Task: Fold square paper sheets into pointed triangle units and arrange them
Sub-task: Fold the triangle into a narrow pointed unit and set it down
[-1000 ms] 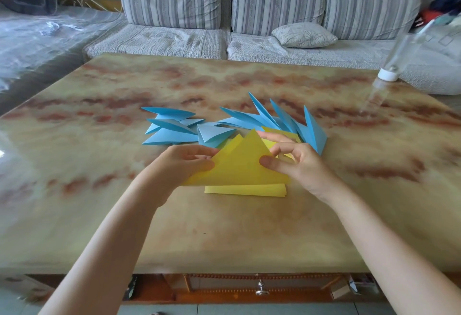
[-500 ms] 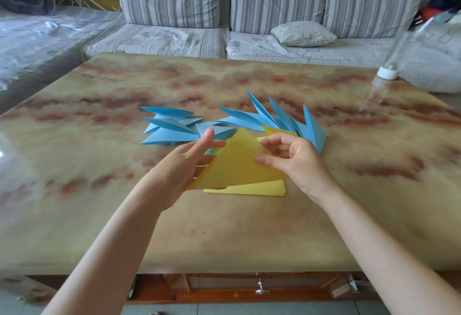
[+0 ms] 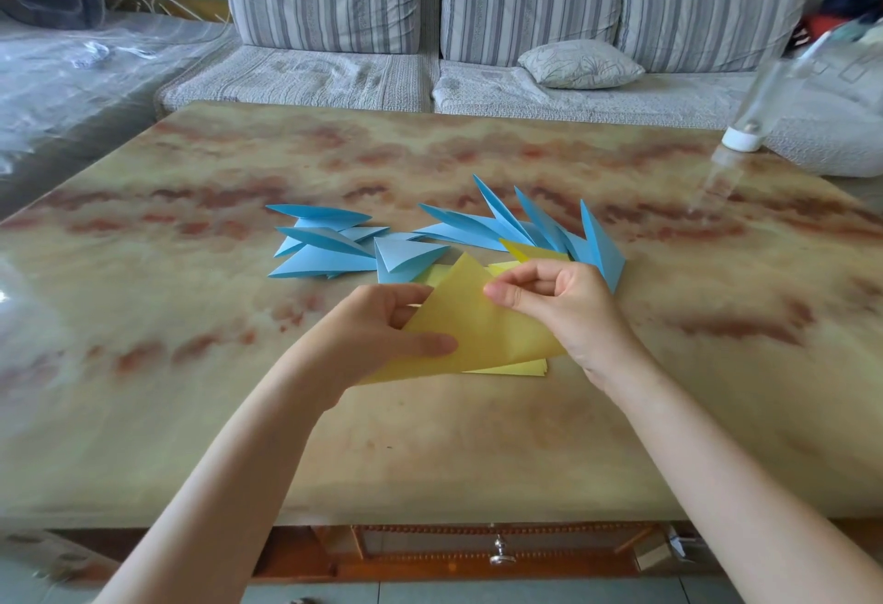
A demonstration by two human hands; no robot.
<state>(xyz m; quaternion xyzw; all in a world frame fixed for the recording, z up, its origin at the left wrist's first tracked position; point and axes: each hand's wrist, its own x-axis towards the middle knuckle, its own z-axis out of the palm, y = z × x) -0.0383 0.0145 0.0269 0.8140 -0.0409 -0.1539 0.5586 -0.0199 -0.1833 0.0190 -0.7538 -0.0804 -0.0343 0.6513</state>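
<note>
The triangle [image 3: 478,331] of yellow paper, pressed flat on the stack [image 3: 521,368] a second ago, is now lifted off it and tilted, with its apex turned toward 11 o'clock. The left hand [image 3: 382,331] has been moved along the lower left part: the thumb is laid across the front face and the fingers are curled behind, so the paper is gripped between them. The upper right edge, just below the apex, is pinched between thumb and forefinger of the right hand [image 3: 564,302], and the other fingers are curled in.

The triangle is held just above the middle of the worktop [image 3: 669,412]. The stack's edge shows beneath it at 5 o'clock. Finished blue units [image 3: 478,230] are spread at 12 o'clock in two clusters, one toward 11 and one toward 1. A yellow folded piece [image 3: 530,249] is seen among the latter, partly hidden by the right hand.

The step in hand is judged to be the next fold, by which the triangle is narrowed to a point. The two edges should be matched exactly before any crease is set. The thin sheet should be held lightly so that it is not buckled. The crease is best run outward from the folded edge with the paper laid back down.
</note>
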